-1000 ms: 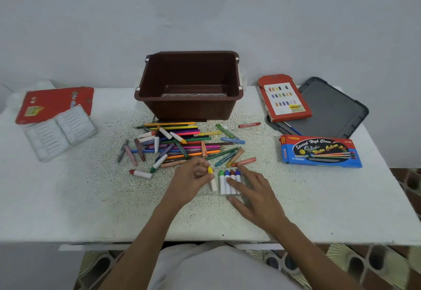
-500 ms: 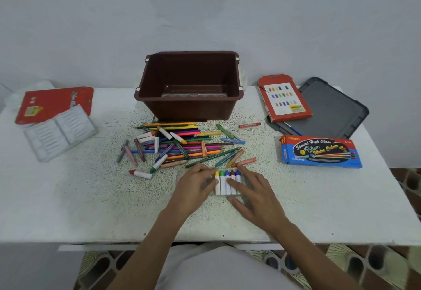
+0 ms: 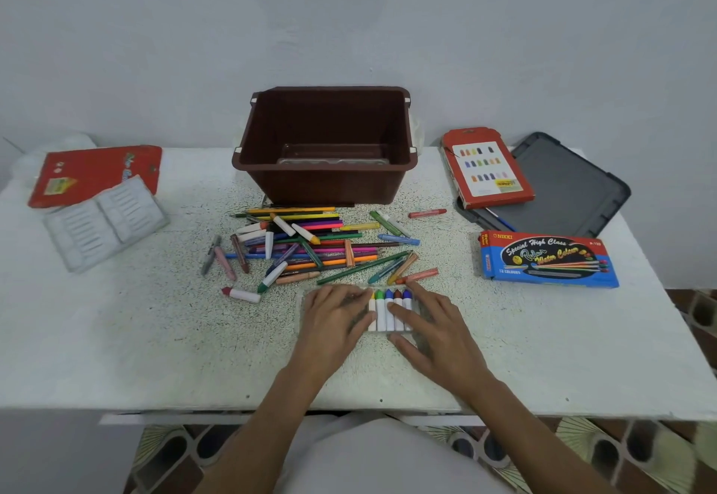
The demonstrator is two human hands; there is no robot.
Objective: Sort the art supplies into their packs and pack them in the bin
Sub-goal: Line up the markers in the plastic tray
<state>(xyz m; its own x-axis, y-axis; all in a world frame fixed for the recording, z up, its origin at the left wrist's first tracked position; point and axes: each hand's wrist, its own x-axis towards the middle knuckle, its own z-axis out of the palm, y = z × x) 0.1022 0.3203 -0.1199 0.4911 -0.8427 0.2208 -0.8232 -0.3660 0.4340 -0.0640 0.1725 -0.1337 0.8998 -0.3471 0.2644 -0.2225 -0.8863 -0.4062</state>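
Head view.
- Left hand (image 3: 336, 317): palm down, fingers straight, flat on left half of clear crayon tray (image 3: 421, 310), grasping nothing.
- Right hand (image 3: 436, 332): fingers spread, released, pressing tray's right side.
- Five crayons (image 3: 389, 309): lying side by side in tray between hands.
- Tray toward front edge of speckled white bench (image 3: 116, 338); open surface either side.
- Loose crayon-and-pencil pile (image 3: 310, 247) just behind tray.
- Brown bin (image 3: 326, 185) beyond pile, against grey wall (image 3: 349, 27).
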